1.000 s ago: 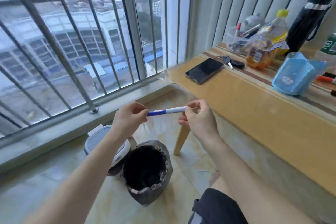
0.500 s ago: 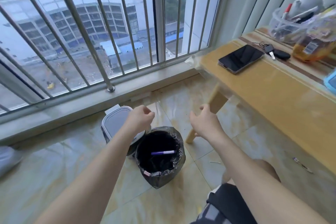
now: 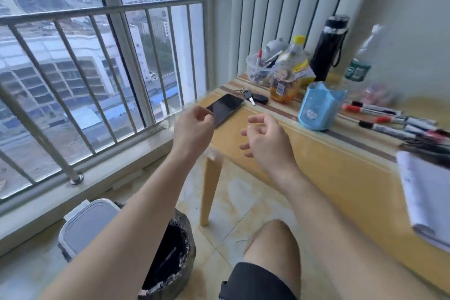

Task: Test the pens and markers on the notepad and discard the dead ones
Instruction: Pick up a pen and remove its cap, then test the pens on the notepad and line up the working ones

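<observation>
My left hand (image 3: 193, 129) hangs in the air near the table's left end, fingers loosely curled, holding nothing. My right hand (image 3: 266, 140) hovers over the table's front edge, fingers relaxed and empty. Several markers (image 3: 379, 114) with red and black caps lie in a row on the table at the right. The white notepad (image 3: 423, 192) lies at the right edge of the view. The black-lined bin (image 3: 170, 258) stands on the floor below my left arm, with a pen dimly visible inside.
On the wooden table (image 3: 316, 153) lie a phone (image 3: 225, 107), keys (image 3: 255, 99), a blue holder (image 3: 319, 105), an orange bottle (image 3: 287, 75), a black flask (image 3: 327, 48) and a clear tub of pens (image 3: 259, 69). A white lidded bin (image 3: 87, 224) stands by the railing (image 3: 97, 14).
The blue and white pen I held in both hands dropped into the black bin. Both hands then rose empty toward the table, and the view lifted to the markers and notepad.
</observation>
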